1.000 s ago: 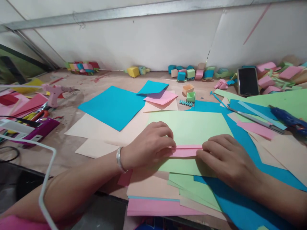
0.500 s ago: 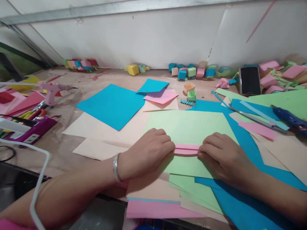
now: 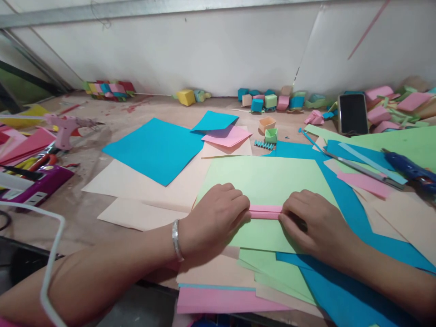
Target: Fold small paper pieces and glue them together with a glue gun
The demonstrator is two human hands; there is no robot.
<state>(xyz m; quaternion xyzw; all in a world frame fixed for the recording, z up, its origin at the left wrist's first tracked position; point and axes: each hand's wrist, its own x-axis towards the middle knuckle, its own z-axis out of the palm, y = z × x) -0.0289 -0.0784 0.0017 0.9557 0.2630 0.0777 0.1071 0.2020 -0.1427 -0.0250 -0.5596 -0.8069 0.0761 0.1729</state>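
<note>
A narrow folded strip of pink paper (image 3: 265, 212) lies across a light green sheet (image 3: 265, 179), a crease line running along its length. My left hand (image 3: 223, 211) is closed on the strip's left end, fingertips pressed down on it. At the other end my right hand (image 3: 308, 218) pinches the paper between thumb and fingers. Both ends of the strip are hidden under my fingers. Beneath the green sheet spreads a large blue sheet (image 3: 344, 286), with peach, green and pink sheets (image 3: 231, 299) stacked at the table's front edge.
A blue square sheet (image 3: 155, 152) lies to the left. Further left are a pink glue gun (image 3: 66, 129) and a purple power strip (image 3: 46, 181); a white cord crosses my left arm. On the right are a phone (image 3: 353, 114), tweezers (image 3: 364, 170) and a blue-handled tool (image 3: 408, 168).
The pink strip looks flatter, its lower flap now lying straight along the crease. My left forearm has shifted slightly right, and my right thumb has slid a little left along the strip.
</note>
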